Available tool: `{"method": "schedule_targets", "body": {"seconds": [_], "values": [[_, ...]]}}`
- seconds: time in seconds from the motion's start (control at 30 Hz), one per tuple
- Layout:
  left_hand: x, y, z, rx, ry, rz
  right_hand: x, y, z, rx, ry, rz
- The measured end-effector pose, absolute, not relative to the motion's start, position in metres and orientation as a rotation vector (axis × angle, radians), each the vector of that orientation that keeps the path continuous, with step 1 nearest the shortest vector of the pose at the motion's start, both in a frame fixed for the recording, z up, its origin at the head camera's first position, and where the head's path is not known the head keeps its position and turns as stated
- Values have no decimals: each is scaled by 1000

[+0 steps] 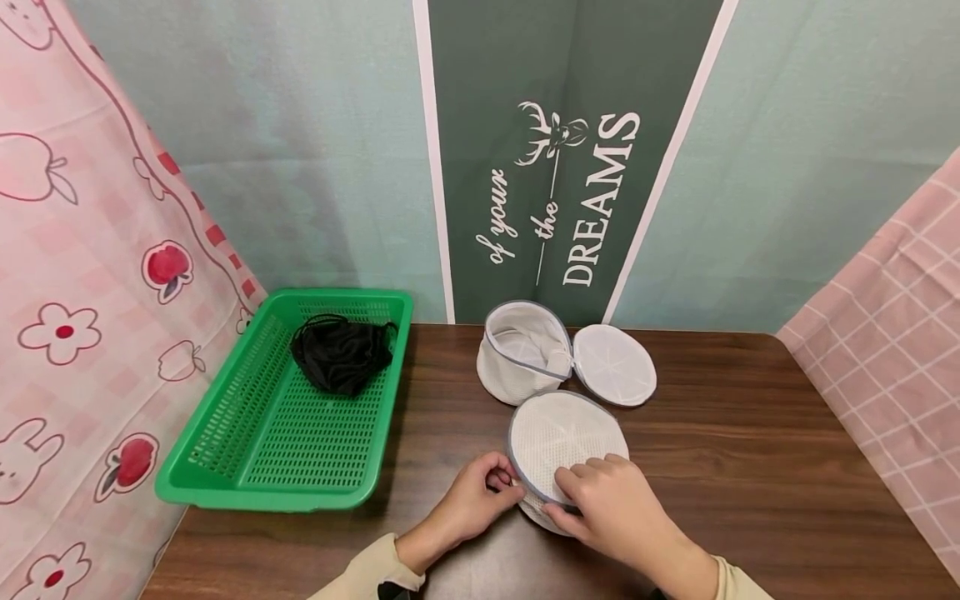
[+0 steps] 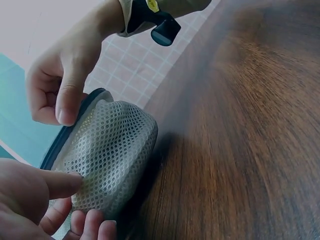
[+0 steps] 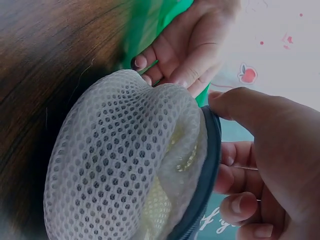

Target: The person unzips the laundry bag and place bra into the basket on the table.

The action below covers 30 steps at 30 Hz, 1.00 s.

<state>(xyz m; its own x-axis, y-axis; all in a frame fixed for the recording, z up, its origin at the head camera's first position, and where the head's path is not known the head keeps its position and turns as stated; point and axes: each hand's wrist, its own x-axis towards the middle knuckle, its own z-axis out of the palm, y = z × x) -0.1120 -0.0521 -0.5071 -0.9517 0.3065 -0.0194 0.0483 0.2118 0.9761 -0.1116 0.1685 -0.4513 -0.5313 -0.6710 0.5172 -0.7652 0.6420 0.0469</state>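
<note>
A round white mesh laundry bag [image 1: 564, 429] with a grey-edged lid stands on the near middle of the table, its lid lying over the top. At its left side my left hand [image 1: 480, 498] pinches the mesh wall between thumb and fingers. My right hand [image 1: 613, 508] holds the lid's grey rim [image 3: 212, 145] at the near right, thumb on the edge and fingers curled over the lid. In the right wrist view, a gap beneath the rim shows pale fabric [image 3: 175, 150] inside. The mesh wall [image 2: 112, 145] dents inward near the left fingers in the wrist views.
Behind it, a second mesh bag [image 1: 517, 379] stands with its round lid [image 1: 615, 367] folded open to the right. A green basket [image 1: 375, 467] on the left holds a black drawstring pouch [image 1: 341, 354]. Curtains border the brown wooden table [image 1: 750, 467].
</note>
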Motion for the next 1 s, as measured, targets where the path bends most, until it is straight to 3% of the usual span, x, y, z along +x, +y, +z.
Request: {"method": "schedule_targets", "body": {"seconds": [1.0], "values": [[-112,-53,-509,345,2246,1825,-108,164,-449,1213,-2261,286]]}}
